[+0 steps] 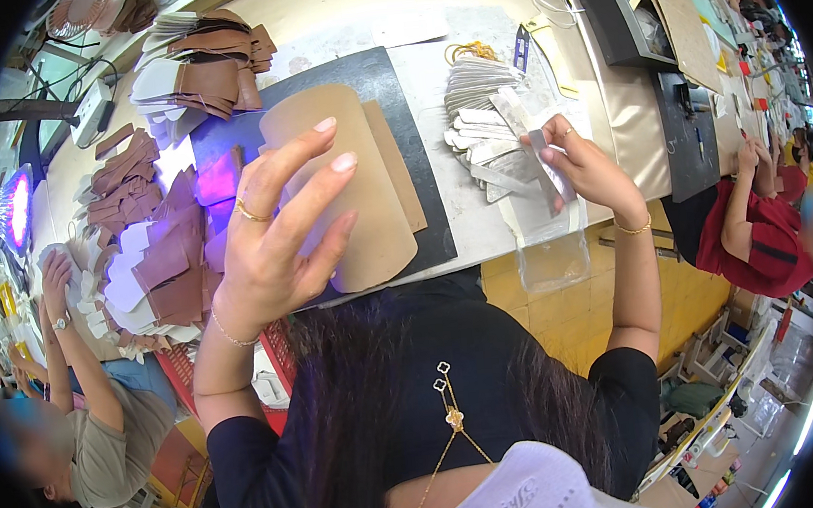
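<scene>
My left hand (276, 231) is raised with its fingers spread, holding nothing, hovering over a tan leather piece (363, 190) that lies on a dark cutting mat (383, 74). My right hand (580, 159) pinches a thin silver-grey strip (536, 139) beside a fanned stack of similar grey strips (476, 105). A clear plastic bag (551, 247) hangs below my right hand at the table's edge.
Piles of brown and white cut leather pieces (152, 236) crowd the table's left, with more at the back (205, 64). A person in a beige shirt (95, 422) works at my left, a person in red (758, 226) at my right. A purple lamp (16, 208) glows far left.
</scene>
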